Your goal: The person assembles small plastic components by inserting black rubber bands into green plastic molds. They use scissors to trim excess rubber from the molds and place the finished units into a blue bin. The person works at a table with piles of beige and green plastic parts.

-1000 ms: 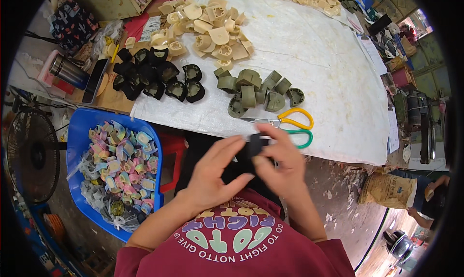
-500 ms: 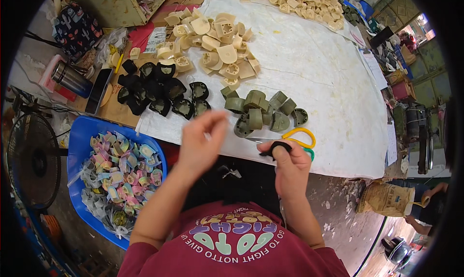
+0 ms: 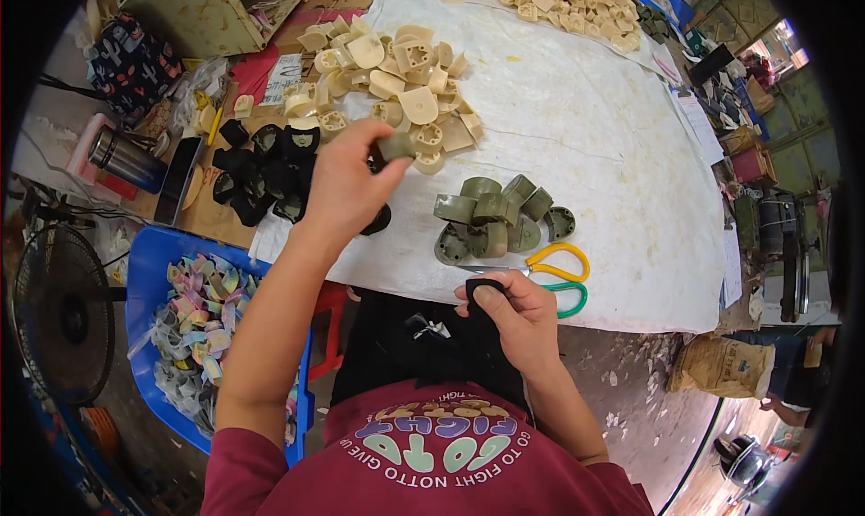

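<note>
My left hand (image 3: 347, 183) is raised at the near edge of the cream pile, pinching an olive-green molded plastic piece (image 3: 395, 147) between thumb and fingers. Lower down, at the table's front edge, my right hand (image 3: 523, 322) grips a black molded piece (image 3: 487, 286), partly covered by its thumb. Just beyond that hand lie scissors (image 3: 559, 262) with one yellow and one green handle. A small heap of olive-green pieces (image 3: 491, 208) sits behind them. Black pieces (image 3: 261, 169) are heaped left of my left hand, which hides some of them.
Cream pieces (image 3: 419, 104) are piled mid-table, with a larger cream pile (image 3: 577, 16) at the far end. A blue tub (image 3: 144, 286) of pastel pieces stands at lower left. A steel flask (image 3: 126, 158), phone (image 3: 178, 181) and fan (image 3: 63, 313) are at left. Another person's arm (image 3: 788, 412) shows at right.
My left hand has moved up and away from me, and now has an olive-green piece in it. My right hand, still gripping the black piece, has shifted slightly left and nearer.
</note>
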Tool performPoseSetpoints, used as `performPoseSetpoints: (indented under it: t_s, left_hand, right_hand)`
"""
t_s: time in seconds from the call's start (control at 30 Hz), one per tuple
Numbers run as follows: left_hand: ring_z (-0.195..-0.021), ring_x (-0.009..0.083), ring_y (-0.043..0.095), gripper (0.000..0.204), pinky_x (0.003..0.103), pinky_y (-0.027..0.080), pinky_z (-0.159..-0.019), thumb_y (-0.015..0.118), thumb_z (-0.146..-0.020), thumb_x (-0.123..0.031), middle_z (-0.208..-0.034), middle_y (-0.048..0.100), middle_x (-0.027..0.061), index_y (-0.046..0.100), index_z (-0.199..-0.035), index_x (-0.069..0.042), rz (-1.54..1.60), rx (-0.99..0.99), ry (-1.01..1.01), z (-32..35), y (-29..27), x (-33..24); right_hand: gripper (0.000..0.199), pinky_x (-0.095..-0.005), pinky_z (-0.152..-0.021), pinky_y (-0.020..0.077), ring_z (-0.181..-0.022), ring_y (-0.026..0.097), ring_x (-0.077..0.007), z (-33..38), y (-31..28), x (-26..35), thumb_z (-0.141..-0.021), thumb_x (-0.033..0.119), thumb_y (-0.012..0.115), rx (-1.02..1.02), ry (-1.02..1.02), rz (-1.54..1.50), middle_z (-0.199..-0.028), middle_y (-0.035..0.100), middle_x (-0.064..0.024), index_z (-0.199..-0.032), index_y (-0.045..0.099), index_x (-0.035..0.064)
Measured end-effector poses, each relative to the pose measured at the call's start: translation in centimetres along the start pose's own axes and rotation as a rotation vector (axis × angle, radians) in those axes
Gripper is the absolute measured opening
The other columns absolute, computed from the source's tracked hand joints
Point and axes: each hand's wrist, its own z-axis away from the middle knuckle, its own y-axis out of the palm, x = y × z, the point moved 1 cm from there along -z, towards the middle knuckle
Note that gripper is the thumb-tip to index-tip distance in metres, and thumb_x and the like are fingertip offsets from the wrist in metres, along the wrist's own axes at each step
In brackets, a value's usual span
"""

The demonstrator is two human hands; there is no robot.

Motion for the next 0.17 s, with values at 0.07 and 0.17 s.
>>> performPoseSetpoints:
  t_s: [0.07, 0.17]
  left_hand:
    - [-0.089, 0.0113, 0.063, 0.035, 0.024, 0.052, -0.074, 0.065, -0.086, -0.004, -0.105, 0.066, 0.0061, 0.059, -0.121, -0.002, 0.458, -0.086, -0.214, 1.2, -0.3, -0.8]
    - [-0.091, 0.0143, 0.064, 0.045, 0.028, 0.052, -0.08, 0.062, -0.086, 0.0, -0.108, 0.066, 0.0086, 0.054, -0.13, -0.004, 0.756, -0.014, -0.589, 5.0, 0.4, -0.7]
  right_hand:
    - [0.014, -0.0302, -0.078, 0.0529, -0.081, 0.065, -0.0165, -0.2, 0.5, 0.0, -0.092, 0.002, 0.057, 0.038, 0.009, 0.022, -0.096, 0.068, -0.0107, -0.103, 0.063, -0.0045]
    - [0.016, -0.0304, -0.081, 0.0523, -0.083, 0.065, -0.0167, 0.0, 0.8, -0.1, -0.093, 0.002, 0.057, 0.113, -0.034, 0.101, -0.099, 0.068, -0.0109, -0.106, 0.063, -0.0043]
